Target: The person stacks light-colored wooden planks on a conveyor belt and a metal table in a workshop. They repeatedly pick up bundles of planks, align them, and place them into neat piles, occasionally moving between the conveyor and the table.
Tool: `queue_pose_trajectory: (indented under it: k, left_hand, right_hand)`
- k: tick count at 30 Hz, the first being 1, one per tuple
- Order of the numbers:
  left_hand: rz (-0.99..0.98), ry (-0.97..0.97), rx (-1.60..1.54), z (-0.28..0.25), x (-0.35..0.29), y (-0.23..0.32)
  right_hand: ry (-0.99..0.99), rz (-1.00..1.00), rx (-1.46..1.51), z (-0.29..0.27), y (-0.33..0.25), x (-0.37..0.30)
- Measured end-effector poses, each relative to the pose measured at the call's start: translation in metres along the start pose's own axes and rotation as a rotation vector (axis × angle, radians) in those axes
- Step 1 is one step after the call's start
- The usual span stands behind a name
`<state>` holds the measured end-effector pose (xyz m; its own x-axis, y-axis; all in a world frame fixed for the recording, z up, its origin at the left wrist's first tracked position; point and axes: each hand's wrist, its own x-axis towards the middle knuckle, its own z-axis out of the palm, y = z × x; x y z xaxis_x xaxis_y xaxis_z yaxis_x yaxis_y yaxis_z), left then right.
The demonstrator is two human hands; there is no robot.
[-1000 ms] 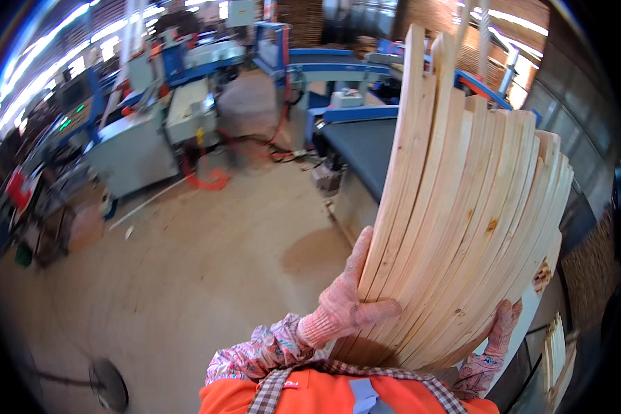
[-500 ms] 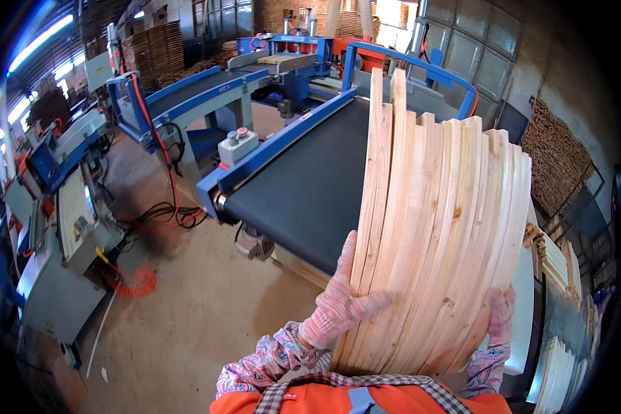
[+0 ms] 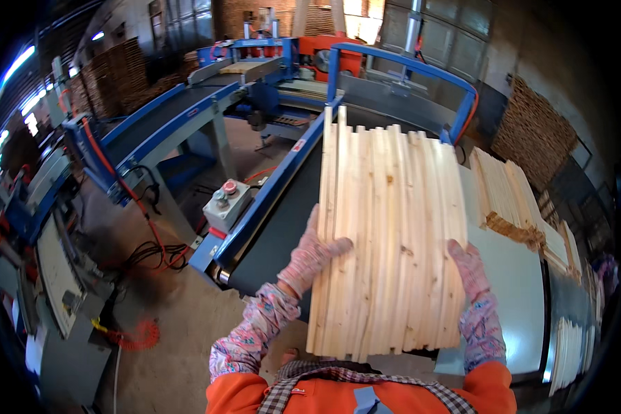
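Observation:
A wide bundle of pale wooden strips (image 3: pixel 393 241) is squeezed edge to edge between my two gloved hands. My left hand (image 3: pixel 314 257), in a pink knit glove, grips the bundle's left side with its thumb over the front face. On the opposite side my right hand (image 3: pixel 468 268) presses in, thumb toward the front. The strips' far ends are uneven, and a couple at the left stick out farther. Beneath and beyond the bundle runs a dark conveyor belt (image 3: pixel 283 231), partly hidden by the wood. Whether the bundle rests on it I cannot tell.
A grey control box (image 3: pixel 226 207) with a red button sits beside the belt's blue rail (image 3: pixel 283 176). To the right, more wooden strips (image 3: pixel 507 193) lie on a pale table (image 3: pixel 514 297). A second conveyor (image 3: pixel 165 121) stands far left, with a red hose (image 3: pixel 127 183) hanging near it.
The bundle has tipped from nearly upright to lying flatter and shifted left in view, both hands still on it. My view has turned right, showing more of the table with strips.

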<state>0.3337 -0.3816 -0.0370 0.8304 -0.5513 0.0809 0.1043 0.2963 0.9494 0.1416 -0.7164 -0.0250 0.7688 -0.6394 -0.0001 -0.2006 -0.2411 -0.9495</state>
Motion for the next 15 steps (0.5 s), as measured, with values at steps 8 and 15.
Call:
queue_pose_trajectory:
  k: [8,15]
  left_hand:
    - [-0.072,-0.276,0.671,-0.116,0.122,-0.036]
    - [-0.461,-0.331,1.582,-0.124,0.132,0.0]
  right_hand:
    - [-0.073,0.234,-0.521,0.112,0.001,0.051]
    - [-0.273,0.275,-0.816,0.097,0.013,0.054]
